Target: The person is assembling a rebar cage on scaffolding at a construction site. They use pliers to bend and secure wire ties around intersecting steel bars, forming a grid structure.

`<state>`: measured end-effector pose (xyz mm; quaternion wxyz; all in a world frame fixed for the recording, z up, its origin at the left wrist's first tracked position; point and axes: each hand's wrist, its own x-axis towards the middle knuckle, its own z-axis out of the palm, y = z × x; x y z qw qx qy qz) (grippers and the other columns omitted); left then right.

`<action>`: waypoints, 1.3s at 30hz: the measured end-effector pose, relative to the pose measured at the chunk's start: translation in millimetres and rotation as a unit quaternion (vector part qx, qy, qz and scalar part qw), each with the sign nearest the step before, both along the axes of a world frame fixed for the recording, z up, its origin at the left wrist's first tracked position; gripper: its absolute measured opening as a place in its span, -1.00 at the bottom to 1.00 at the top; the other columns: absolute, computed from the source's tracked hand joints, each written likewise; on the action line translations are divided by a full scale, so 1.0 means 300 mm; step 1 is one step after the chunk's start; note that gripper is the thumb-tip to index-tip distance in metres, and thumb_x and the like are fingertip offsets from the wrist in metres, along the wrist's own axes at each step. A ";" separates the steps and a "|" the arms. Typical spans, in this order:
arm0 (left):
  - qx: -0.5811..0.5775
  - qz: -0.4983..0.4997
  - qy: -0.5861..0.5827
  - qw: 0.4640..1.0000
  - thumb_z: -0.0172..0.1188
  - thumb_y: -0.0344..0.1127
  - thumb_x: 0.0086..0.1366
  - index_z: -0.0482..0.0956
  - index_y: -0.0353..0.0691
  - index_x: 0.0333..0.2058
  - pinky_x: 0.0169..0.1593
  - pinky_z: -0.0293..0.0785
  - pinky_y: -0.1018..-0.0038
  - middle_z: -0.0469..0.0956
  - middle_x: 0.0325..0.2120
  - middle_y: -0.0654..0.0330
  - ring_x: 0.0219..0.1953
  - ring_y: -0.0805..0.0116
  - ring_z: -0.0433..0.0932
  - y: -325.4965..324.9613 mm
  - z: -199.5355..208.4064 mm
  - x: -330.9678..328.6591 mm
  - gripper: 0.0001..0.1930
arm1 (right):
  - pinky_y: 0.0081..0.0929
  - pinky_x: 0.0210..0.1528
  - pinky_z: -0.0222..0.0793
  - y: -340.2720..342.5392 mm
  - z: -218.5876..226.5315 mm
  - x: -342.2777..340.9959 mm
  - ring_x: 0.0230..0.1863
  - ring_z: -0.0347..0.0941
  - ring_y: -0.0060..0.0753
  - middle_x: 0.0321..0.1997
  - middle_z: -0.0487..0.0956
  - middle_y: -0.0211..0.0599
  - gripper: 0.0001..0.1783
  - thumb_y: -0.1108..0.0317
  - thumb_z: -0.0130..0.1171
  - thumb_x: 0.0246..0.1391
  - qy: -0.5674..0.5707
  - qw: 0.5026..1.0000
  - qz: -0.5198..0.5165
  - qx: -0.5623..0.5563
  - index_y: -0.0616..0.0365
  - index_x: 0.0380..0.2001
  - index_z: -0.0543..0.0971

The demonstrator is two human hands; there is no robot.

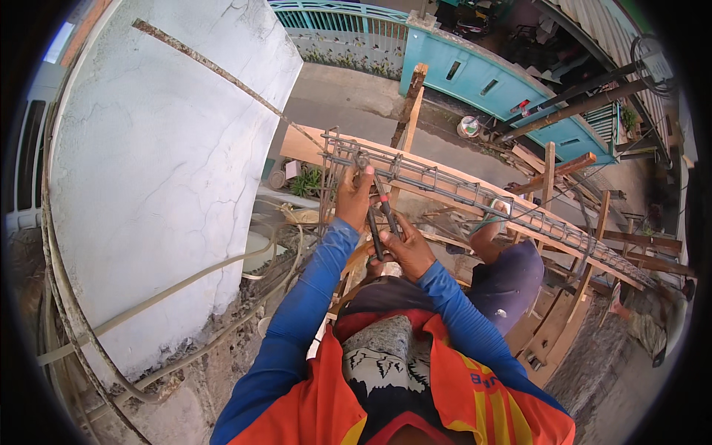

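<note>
A pair of pincers point(385, 205) with dark handles and a red band on one of them points up at the end of a rebar cage point(460, 194). My right hand point(409, 249) grips its handles, which are spread a little apart. Close beside the pincers' head is my left hand point(353, 196), closed at the cage's end with the thumb raised. What its fingers pinch is hidden. The steel cage, with several stirrups, lies along a wooden board point(302, 144) that slopes away to the right.
A cracked white wall point(170, 141) rises on the left, with a steel rod point(208, 72) leaning across it. Hoses point(185, 288) run below. Timber posts point(549, 174) stand along the cage. Another person point(644, 320) is at the far right. A turquoise wall point(482, 81) lies beyond the path.
</note>
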<state>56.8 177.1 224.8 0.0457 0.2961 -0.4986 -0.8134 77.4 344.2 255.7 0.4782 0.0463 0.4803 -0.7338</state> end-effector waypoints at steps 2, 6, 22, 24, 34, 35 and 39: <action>-0.075 0.066 0.013 0.995 0.11 -0.09 0.40 0.45 -0.34 -0.02 -0.37 0.68 0.49 0.53 -0.19 0.13 -0.33 0.44 0.58 0.059 0.041 -0.020 -0.60 | -0.37 -0.22 0.63 0.006 0.053 0.006 -0.25 0.62 -0.33 -0.07 0.54 -0.15 -0.28 0.23 0.18 0.25 0.103 0.993 -0.018 0.054 0.23 0.34 0.11; -0.149 0.074 0.012 0.986 0.17 -0.15 0.38 0.52 -0.37 -0.14 -0.46 0.57 0.55 0.60 -0.38 0.18 -0.43 0.55 0.55 0.086 0.122 -0.056 -0.66 | -0.48 -0.30 0.59 0.017 0.093 0.044 -0.30 0.60 -0.42 -0.11 0.54 -0.17 -0.30 0.30 0.20 0.22 0.181 0.976 -0.088 0.080 0.21 0.33 0.15; -0.505 -0.030 0.185 0.842 0.04 -0.10 0.45 0.49 -0.30 -0.32 -0.33 0.37 0.43 0.50 -0.50 0.19 -0.47 0.39 0.41 0.134 0.357 -0.208 -0.67 | -0.47 -0.28 0.59 0.098 0.224 0.005 -0.27 0.61 -0.36 -0.12 0.53 -0.05 -0.39 0.27 0.05 0.32 0.296 0.923 -0.240 0.059 0.28 0.30 0.13; -0.477 0.040 0.206 0.854 0.01 -0.10 0.45 0.49 -0.30 -0.33 -0.32 0.36 0.36 0.46 -0.52 0.12 -0.47 0.32 0.40 0.174 0.350 -0.208 -0.65 | -0.45 -0.26 0.61 0.092 0.252 0.014 -0.27 0.61 -0.36 -0.11 0.52 -0.06 -0.41 0.31 0.04 0.32 0.252 0.934 -0.251 0.049 0.29 0.30 0.12; -0.108 0.008 0.176 0.978 -0.09 -0.14 0.50 0.41 -0.29 -0.24 -0.44 0.52 0.40 0.56 -0.45 0.10 -0.44 0.31 0.59 0.202 0.292 -0.205 -0.70 | -0.30 0.00 0.60 0.166 0.326 0.003 0.11 0.50 -0.17 0.10 0.49 0.04 -0.27 0.49 -0.08 0.31 0.168 0.984 0.009 -0.059 0.09 0.43 -0.16; 0.047 0.003 0.186 0.981 -0.11 -0.15 0.51 0.39 -0.28 -0.20 -0.45 0.57 0.43 0.57 -0.44 0.11 -0.43 0.32 0.61 0.215 0.311 -0.195 -0.71 | -0.27 0.01 0.61 0.167 0.306 0.003 0.14 0.48 -0.13 0.13 0.47 0.10 -0.25 0.51 -0.15 0.31 0.158 0.985 0.014 -0.073 0.01 0.43 -0.22; 0.098 -0.076 0.172 0.977 -0.21 -0.12 0.53 0.24 -0.23 -0.15 -0.44 0.67 0.39 0.55 -0.36 0.07 -0.45 0.29 0.63 0.175 0.288 -0.165 -0.74 | -0.20 0.05 0.57 0.197 0.308 -0.013 0.09 0.52 -0.12 0.07 0.50 0.11 -0.28 0.42 -0.08 0.32 0.075 0.990 0.001 -0.117 0.04 0.42 -0.13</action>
